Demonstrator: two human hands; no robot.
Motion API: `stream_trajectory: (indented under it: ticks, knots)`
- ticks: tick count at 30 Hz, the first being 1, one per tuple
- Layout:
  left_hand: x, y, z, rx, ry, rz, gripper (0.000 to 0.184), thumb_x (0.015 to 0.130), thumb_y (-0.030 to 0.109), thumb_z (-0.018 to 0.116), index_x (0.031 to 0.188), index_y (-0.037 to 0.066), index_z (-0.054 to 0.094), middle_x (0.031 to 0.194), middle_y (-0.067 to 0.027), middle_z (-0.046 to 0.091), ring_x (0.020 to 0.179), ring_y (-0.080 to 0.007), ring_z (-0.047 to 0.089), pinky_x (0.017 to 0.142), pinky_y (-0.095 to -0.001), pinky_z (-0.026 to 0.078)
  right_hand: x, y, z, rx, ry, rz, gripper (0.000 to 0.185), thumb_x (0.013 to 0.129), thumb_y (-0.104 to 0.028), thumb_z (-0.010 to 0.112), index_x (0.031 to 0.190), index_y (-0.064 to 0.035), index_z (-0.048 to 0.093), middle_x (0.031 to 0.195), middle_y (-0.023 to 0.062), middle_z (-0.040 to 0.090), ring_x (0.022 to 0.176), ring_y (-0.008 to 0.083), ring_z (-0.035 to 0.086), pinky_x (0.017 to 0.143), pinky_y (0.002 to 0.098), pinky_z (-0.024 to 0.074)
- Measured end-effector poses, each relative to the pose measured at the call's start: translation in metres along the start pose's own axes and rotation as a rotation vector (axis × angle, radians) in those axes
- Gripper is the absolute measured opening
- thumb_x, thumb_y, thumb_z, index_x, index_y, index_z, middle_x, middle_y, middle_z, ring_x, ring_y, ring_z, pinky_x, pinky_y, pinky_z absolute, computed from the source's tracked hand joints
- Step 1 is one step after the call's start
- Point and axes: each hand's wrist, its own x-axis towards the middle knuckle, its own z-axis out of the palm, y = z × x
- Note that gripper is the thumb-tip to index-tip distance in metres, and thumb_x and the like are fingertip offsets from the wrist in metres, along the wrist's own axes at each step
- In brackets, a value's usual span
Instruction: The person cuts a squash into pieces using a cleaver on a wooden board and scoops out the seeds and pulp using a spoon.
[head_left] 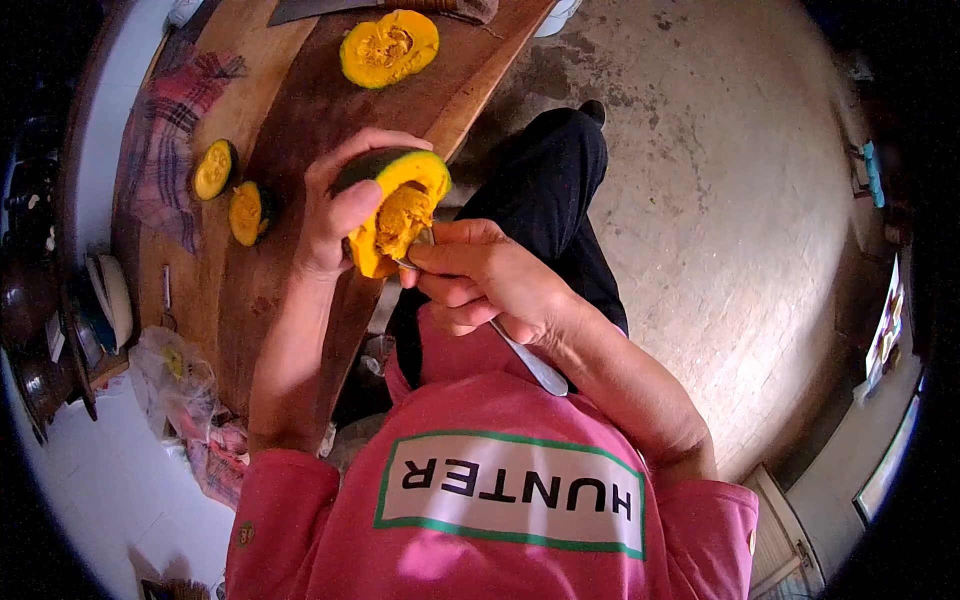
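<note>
My left hand [338,205] is wrapped round a green-skinned pumpkin half [432,175], its orange cut face turned toward my right hand. Stringy pulp fills the hollow. My right hand [480,275] is closed on a metal spoon [535,362]; the handle sticks out below my fingers, and the other end touches the lower edge of the pumpkin's hollow. Another cut pumpkin half [388,48] lies face up on the wooden table [290,110]. Two small pumpkin pieces [213,170] rest farther left on the wood.
A large knife [315,10] lies at the table's far end. Along the left side are a checked cloth [165,150] and a clear plastic bag [170,365]. My legs [545,165] are beside the table, over the concrete floor [720,200].
</note>
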Motion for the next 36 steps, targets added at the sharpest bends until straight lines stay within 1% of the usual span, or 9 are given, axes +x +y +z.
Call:
stream_trajectory:
  ticks: [5,9,15,21,26,27,30,32,36]
  knots:
    - [0.001,-0.014,0.013,-0.111,0.218,0.005,0.073,0.085,0.057,0.049,0.121,-0.006,0.055,0.102,-0.0172,0.066,0.097,-0.0267,0.064,0.088,-0.0378,0.051,0.009,0.001,-0.003,-0.159,0.093,-0.161,0.022,0.1,-0.019,0.051,0.091,-0.0007,0.059,0.057,-0.0063,0.036,0.046,0.0039,0.029,0.042,0.0218,0.0245]
    - [0.002,-0.036,0.007,-0.522,0.394,-0.227,0.074,0.088,0.064,0.044,0.119,-0.001,0.058,0.104,-0.0206,0.066,0.094,-0.0319,0.064,0.084,-0.0418,0.052,0.001,-0.014,0.003,-0.208,0.11,-0.166,0.022,0.1,-0.02,0.052,0.091,-0.0017,0.059,0.058,-0.0056,0.039,0.047,0.0052,0.034,0.044,0.0224,0.0285]
    - [0.016,-0.065,-0.013,-0.774,0.599,-0.12,0.043,0.09,0.045,0.055,0.111,0.009,0.065,0.111,-0.0088,0.066,0.105,-0.0233,0.063,0.094,-0.0406,0.049,0.005,-0.045,-0.017,-0.071,0.106,-0.158,0.021,0.1,-0.019,0.052,0.094,0.0009,0.057,0.057,-0.0061,0.036,0.044,0.0053,0.034,0.041,0.0227,0.0265]
    - [0.02,-0.068,-0.022,-0.986,0.522,-0.142,0.05,0.088,0.049,0.056,0.112,0.005,0.063,0.102,-0.013,0.068,0.093,-0.0293,0.067,0.086,-0.0447,0.054,0.027,-0.106,-0.057,-0.003,0.243,-0.305,0.016,0.096,-0.013,0.055,0.093,0.0026,0.057,0.059,-0.0057,0.036,0.043,0.0056,0.033,0.039,0.0233,0.0232]
    - [0.023,-0.077,-0.036,-0.968,0.155,-0.069,0.07,0.089,0.061,0.045,0.113,-0.003,0.06,0.094,-0.0183,0.067,0.08,-0.035,0.066,0.074,-0.0436,0.055,0.066,-0.203,-0.102,-0.411,0.702,-0.513,0.008,0.092,-0.009,0.054,0.088,-0.0028,0.054,0.061,-0.0027,0.039,0.046,0.0091,0.034,0.041,0.0268,0.0256]
    - [0.028,-0.066,-0.024,-1.128,0.646,-0.238,0.079,0.089,0.066,0.037,0.116,-0.005,0.059,0.087,-0.0216,0.066,0.073,-0.034,0.064,0.066,-0.0406,0.053,0.075,-0.223,-0.118,-0.538,0.775,-0.553,0.007,0.091,-0.009,0.055,0.09,-0.0024,0.055,0.062,-0.0015,0.042,0.047,0.0096,0.036,0.042,0.0267,0.0268]
    - [0.024,-0.082,-0.039,-1.115,0.093,-0.034,0.069,0.088,0.062,0.049,0.114,0.0,0.061,0.103,-0.0168,0.067,0.083,-0.0368,0.065,0.077,-0.0481,0.055,0.114,-0.285,-0.179,-1.209,1.076,-0.605,0.015,0.088,-0.008,0.055,0.099,0.0019,0.058,0.072,0.013,0.059,0.062,0.0291,0.059,0.051,0.042,0.0434]
    - [0.025,-0.086,-0.038,-1.142,0.135,-0.047,0.079,0.088,0.068,0.041,0.119,-0.003,0.058,0.099,-0.0224,0.065,0.08,-0.0359,0.063,0.072,-0.0456,0.051,0.128,-0.305,-0.191,-1.743,1.27,-0.698,0.023,0.086,-0.008,0.056,0.104,0.0048,0.057,0.081,0.0224,0.066,0.078,0.0416,0.067,0.063,0.0509,0.0504]
    - [0.026,-0.09,-0.036,-1.166,0.093,-0.06,0.09,0.087,0.073,0.034,0.126,-0.005,0.054,0.095,-0.0279,0.063,0.077,-0.035,0.061,0.071,-0.0418,0.048,0.123,-0.313,-0.144,-1.814,1.397,-0.487,0.027,0.084,-0.009,0.057,0.107,0.0048,0.055,0.096,0.03,0.066,0.097,0.0485,0.063,0.081,0.0552,0.0505]
